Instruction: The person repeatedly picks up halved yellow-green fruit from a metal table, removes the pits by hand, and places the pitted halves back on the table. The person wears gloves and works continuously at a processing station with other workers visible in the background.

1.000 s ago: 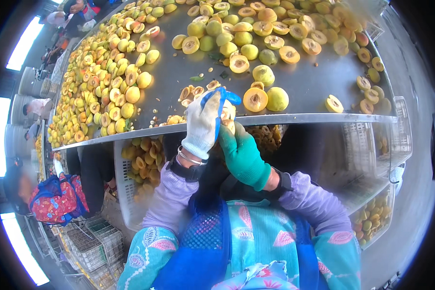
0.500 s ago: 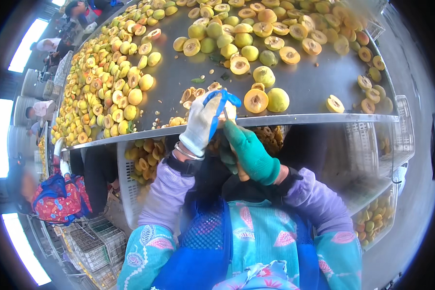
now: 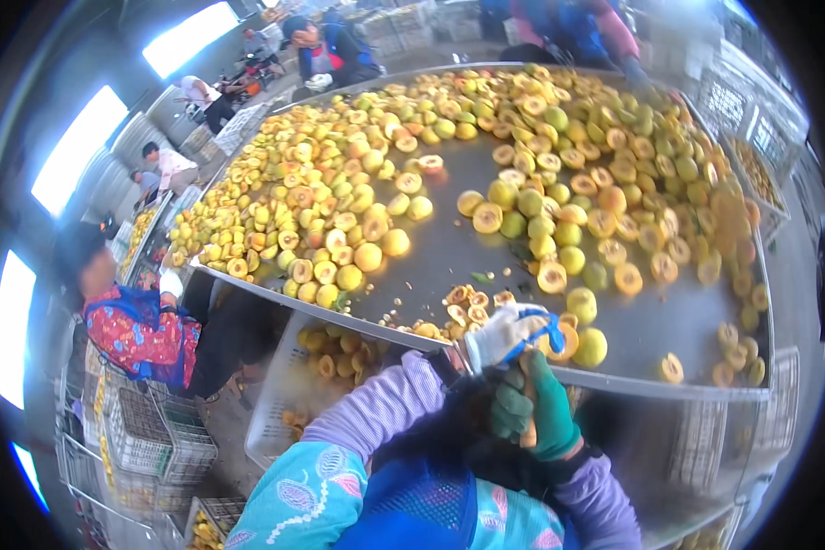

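My left hand, in a white glove with blue on the fingers, is curled over the table's front edge. Its fingers close round a piece of yellow peach, mostly hidden by the glove. Just below, my right hand in a green glove grips a wooden-handled tool, the handle's end showing under the fist. The tool's tip reaches up to the left hand and cannot be made out. Beside the hands lie a whole yellow peach and a cut half. Several small cut pieces form a heap left of my left hand.
A metal table bears many halved and whole peaches, with loose pits near the front. Under its edge stands a white crate of fruit. A co-worker in a red flowered top sits at the left; others are at the far side.
The whole view has swung, showing more of the table's far side, and my hands appear further right and lower. Both keep their grip, close together at the table edge.
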{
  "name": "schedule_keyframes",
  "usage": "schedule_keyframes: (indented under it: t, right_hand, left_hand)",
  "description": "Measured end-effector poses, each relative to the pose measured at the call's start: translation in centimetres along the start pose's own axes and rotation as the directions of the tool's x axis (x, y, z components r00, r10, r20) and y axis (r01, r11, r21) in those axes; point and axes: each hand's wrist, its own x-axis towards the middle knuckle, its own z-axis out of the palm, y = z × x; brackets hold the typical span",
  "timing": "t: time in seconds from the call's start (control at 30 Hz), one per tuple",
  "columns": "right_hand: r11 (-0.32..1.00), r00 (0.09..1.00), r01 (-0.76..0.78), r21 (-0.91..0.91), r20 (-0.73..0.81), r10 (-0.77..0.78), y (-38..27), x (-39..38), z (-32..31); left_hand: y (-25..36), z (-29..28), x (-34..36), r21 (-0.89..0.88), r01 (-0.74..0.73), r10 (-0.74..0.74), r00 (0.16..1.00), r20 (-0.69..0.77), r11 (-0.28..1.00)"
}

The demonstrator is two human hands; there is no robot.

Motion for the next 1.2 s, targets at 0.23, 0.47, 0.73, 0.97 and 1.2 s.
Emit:
schedule_keyframes:
  t: [0.23,0.47,0.73,0.97,1.2]
  right_hand:
    - [0.989,0.997,0.074,-0.131,-0.027,-0.078,1.8,0.3,0.9]
    - [0.930,0.897,-0.326,0.171,0.365,0.247,1.9,1.2,3.1]
    - [0.952,0.901,-0.306,0.012,-0.320,0.294,5.6,-1.7,-3.8]
    - [0.952,0.802,0.096,-0.291,-0.544,-0.247,4.7,-4.1,-2.6]
    - [0.258,0.473,0.206,-0.944,-0.135,-0.871,2.4,-2.2,-2.0]
  left_hand:
    - [3.1,-0.8,0.2,-0.485,0.347,-0.358,0.931,0.073,0.803]
    - [8.1,-4.9,-4.9,-0.498,0.408,-0.580,0.773,-0.258,0.765]
    - [5.1,-11.4,-7.6,0.522,0.715,-0.607,0.687,-0.401,0.465]
    - [1.5,4.0,6.3,0.532,0.345,-0.580,0.723,0.374,0.773]
    - [3.7,-0.5,0.8,-0.776,0.559,-0.661,0.704,0.258,0.293]
